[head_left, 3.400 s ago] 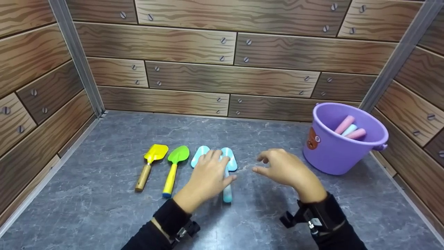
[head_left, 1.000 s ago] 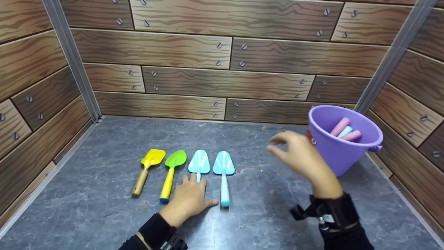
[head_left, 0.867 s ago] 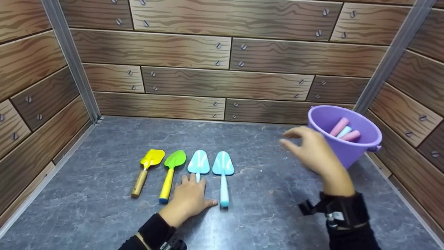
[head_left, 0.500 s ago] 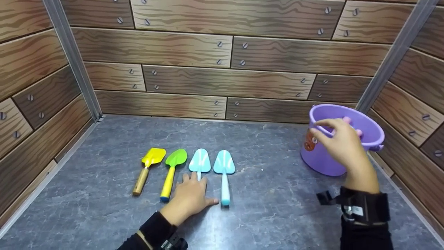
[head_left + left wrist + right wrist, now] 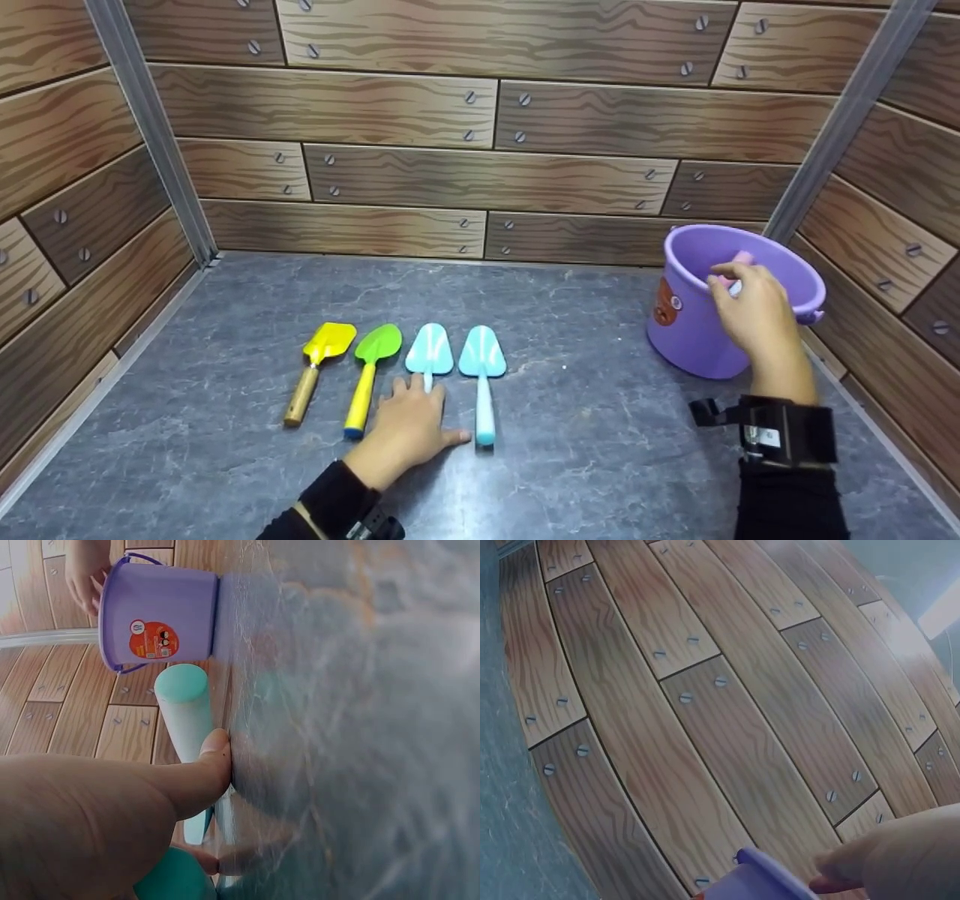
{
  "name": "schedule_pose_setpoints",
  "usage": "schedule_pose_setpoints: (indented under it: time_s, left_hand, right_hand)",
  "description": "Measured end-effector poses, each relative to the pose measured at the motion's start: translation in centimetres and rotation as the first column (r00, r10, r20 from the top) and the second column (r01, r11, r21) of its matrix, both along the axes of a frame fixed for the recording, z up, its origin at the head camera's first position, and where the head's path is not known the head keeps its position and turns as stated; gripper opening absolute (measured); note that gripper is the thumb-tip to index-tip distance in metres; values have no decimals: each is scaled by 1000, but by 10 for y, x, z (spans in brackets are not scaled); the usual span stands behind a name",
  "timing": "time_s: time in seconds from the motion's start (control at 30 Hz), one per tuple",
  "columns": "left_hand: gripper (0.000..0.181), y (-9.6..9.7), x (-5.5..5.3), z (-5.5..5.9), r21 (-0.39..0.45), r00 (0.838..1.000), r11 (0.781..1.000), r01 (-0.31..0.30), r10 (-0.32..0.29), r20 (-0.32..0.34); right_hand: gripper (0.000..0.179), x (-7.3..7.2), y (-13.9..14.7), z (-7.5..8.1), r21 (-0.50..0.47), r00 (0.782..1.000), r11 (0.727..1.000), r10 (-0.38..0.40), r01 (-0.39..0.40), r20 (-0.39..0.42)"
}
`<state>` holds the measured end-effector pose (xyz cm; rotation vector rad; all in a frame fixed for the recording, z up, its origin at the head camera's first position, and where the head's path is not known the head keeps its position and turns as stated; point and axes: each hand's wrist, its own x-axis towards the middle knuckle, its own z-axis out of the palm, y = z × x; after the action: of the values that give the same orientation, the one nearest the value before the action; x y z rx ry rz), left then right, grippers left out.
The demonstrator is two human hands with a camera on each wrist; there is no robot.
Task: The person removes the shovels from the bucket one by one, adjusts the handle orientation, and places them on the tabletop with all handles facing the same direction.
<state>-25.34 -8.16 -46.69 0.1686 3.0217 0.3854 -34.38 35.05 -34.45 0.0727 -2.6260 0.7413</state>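
The left hand [image 5: 409,424], fingers spread, lies over the left blue trowel [image 5: 430,351]; the right hand [image 5: 757,315] is at the purple bucket's [image 5: 696,330] mouth, its grip unclear.

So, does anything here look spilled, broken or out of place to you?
Nothing much stands out: the yellow shovel, green trowel, left blue trowel and right blue trowel lie in a row on the table, and the purple bucket stands upright. Tiny white specks show on the table, too small to identify.
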Motion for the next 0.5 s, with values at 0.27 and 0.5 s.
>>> schedule_pose_setpoints:
  time_s: [0.27, 0.5]
  left_hand:
    - [80, 1, -1, 3, -26, 1000, 1000, -14, 14, 18]
    - [80, 0, 0, 2, -16, 1000, 1000, -8, 8, 17]
  right_hand:
    - [43, -7, -3, -7, -30, 998, 997, -70, 70, -1]
    - [45, -9, -4, -8, -73, 995, 993, -99, 97, -15]
